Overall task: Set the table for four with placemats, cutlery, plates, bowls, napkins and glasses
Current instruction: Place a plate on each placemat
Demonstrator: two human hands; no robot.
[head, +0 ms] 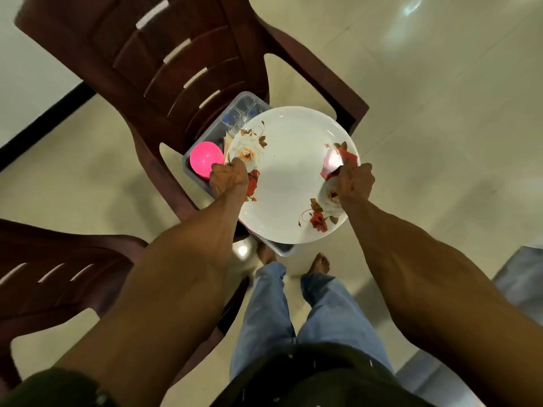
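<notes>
Overhead, left hand [229,178] and right hand [354,183] pinch opposite rims of a flowered plate [289,174], level above the bin [205,148] on the chair [164,83].

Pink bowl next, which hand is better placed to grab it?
Left, probably. The left hand grips the plate rim right beside the pink bowl in the grey tub; the right hand holds the far rim.

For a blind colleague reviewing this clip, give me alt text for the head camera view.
Both hands, left hand and right hand, grip a white floral plate over a grey tub on a brown plastic chair. A pink bowl sits in the tub.
</notes>
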